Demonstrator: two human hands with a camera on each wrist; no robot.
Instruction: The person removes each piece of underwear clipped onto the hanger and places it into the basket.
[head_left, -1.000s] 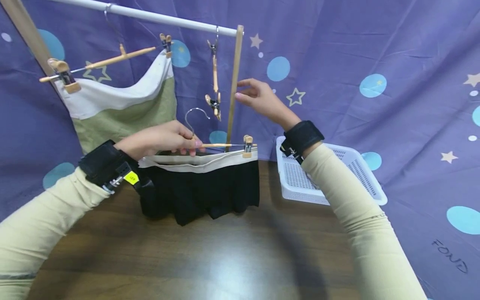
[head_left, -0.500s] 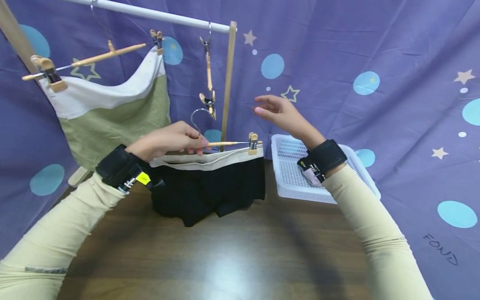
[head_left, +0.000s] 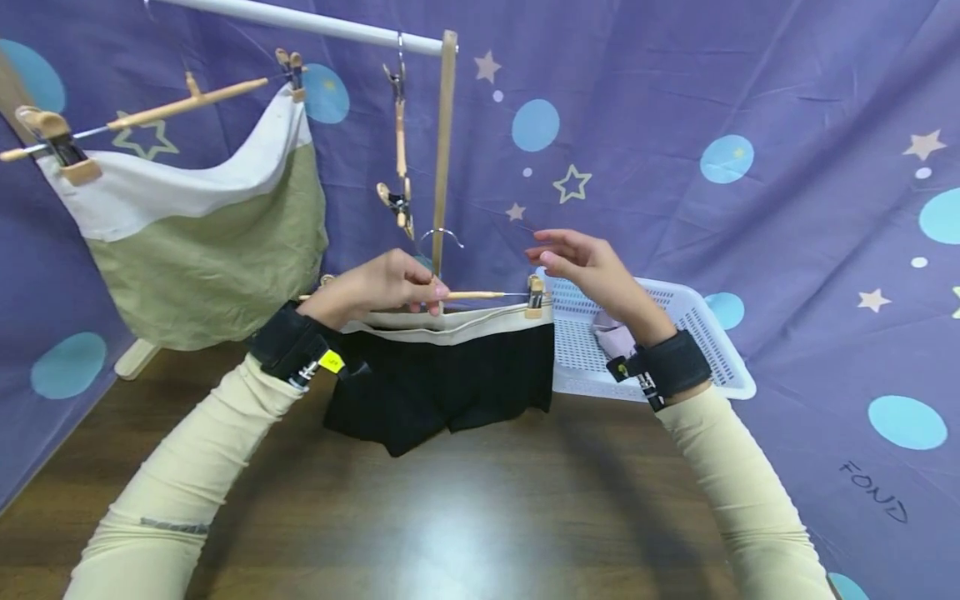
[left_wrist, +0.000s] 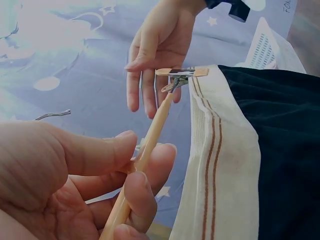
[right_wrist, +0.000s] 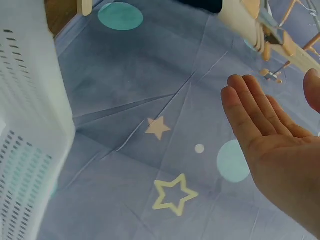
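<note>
A purple curtain (head_left: 645, 108) patterned with stars and dots spreads beyond both hands, and a brown wooden table (head_left: 360, 533) lies below and nearer than they are. The clothes rack (head_left: 444, 133) stands past the left hand, its near post rising just beyond the fingers. An olive garment with a white top band (head_left: 225, 242) hangs to the left of the left hand. The white basket (head_left: 708, 329) sits under and beyond the right hand, partly hidden by that wrist. Black shorts (head_left: 450, 383) with a cream waistband hang directly below the left hand and reach across to below the right hand; whether their hem meets the table cannot be told.

The left hand (head_left: 382, 287) pinches the bar of the clip hanger (head_left: 476, 295) between thumb and curled fingers, close to its hook. The right hand (head_left: 588, 262) is unfolded, its fingers extended side by side and the thumb standing apart from them, just beyond the hanger's right end. A bare hanger (head_left: 400, 137) hangs from the rack above the left hand. A lilac cloth (head_left: 611, 333) lies in the basket beneath the right hand. Smallest, the right-hand clip (head_left: 535, 297) grips the waistband, near the right hand but apart from it.
</note>
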